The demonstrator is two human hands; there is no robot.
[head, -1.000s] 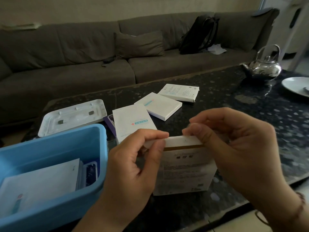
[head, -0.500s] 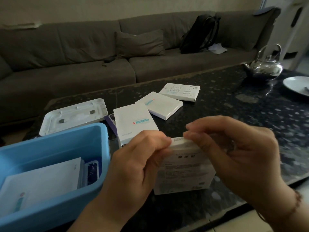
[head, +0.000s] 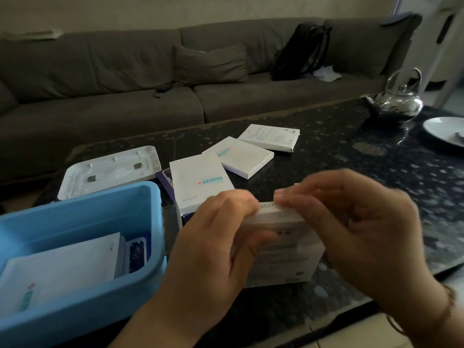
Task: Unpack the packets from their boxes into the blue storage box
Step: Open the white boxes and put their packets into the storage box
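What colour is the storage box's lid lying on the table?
White lid, clearest in the head view.

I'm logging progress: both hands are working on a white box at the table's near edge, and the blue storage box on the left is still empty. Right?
Not quite. Both hands, left and right, do grip the white box, but the blue storage box is not empty: the head view shows white packets and a dark one lying inside it.

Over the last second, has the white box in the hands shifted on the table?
Cannot tell. The white box sits by the same corner of the blue storage box; only its top flap, pinched by the left hand and right hand, has changed.
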